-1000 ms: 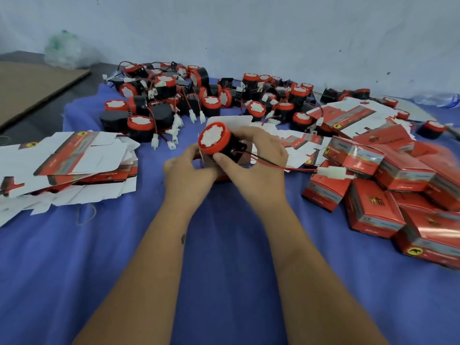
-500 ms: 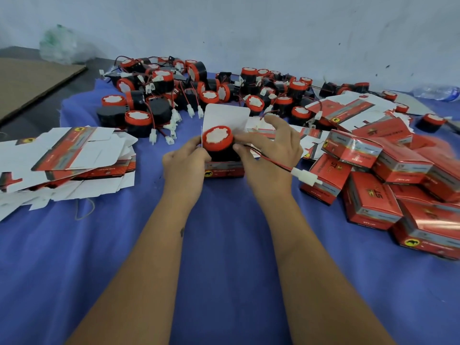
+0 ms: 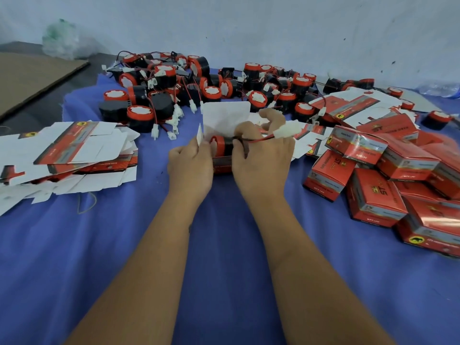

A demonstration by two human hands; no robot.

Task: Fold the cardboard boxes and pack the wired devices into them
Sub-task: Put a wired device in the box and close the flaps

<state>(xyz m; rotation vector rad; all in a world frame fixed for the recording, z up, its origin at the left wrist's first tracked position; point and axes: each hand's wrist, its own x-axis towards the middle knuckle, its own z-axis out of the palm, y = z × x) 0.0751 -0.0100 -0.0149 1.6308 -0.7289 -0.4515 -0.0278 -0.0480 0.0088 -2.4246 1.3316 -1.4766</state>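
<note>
The packing step is in hand: the round red-and-black wired device [image 3: 220,145] sits half inside the open red cardboard box [image 3: 222,163] on the blue cloth [image 3: 124,245]. The left hand [image 3: 190,168] pinches a white side flap [image 3: 200,134]; the right hand [image 3: 261,163], fingers curled, pinches the red wire [image 3: 258,139]. Next, I judge, the wire and white plug [image 3: 286,131] need tucking in before the lid closes.

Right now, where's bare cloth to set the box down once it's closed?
Bare: the blue cloth near the person, either side of the forearms, between the flat blanks on the left and the packed boxes on the right. Crowded: the far strip under the loose devices, and the right edge.
</note>
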